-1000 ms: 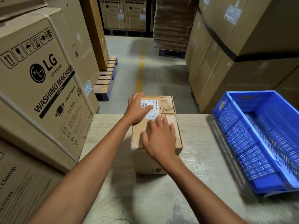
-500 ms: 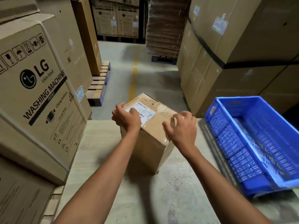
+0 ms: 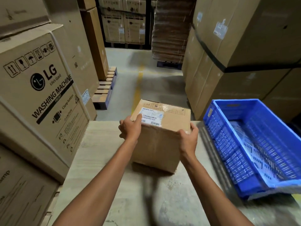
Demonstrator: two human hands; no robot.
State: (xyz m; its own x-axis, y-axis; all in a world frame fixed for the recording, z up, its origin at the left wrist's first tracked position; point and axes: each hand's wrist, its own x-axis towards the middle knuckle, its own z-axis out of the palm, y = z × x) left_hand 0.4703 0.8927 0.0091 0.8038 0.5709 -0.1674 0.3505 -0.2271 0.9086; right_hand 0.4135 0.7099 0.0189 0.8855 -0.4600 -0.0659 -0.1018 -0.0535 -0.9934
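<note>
A brown cardboard box (image 3: 158, 144) with a white shipping label (image 3: 151, 117) on top is in the middle of the pale table (image 3: 101, 160), tilted with its near edge raised. My left hand (image 3: 130, 128) grips its top left edge, thumb on the label's corner. My right hand (image 3: 188, 136) grips the near right top corner. The box's lower edge looks close to the tabletop; whether it touches is unclear.
A blue plastic crate (image 3: 254, 144) sits on the table's right side. Large washing-machine cartons (image 3: 40, 95) crowd the left edge. Tall cartons (image 3: 236, 54) stand at right. Beyond the table runs an aisle with a yellow floor line (image 3: 138, 88) and wooden pallets (image 3: 105, 88).
Both hands went from lying flat on the box top to gripping its edges. The box was tipped up and turned on the table, and now faces me more squarely.
</note>
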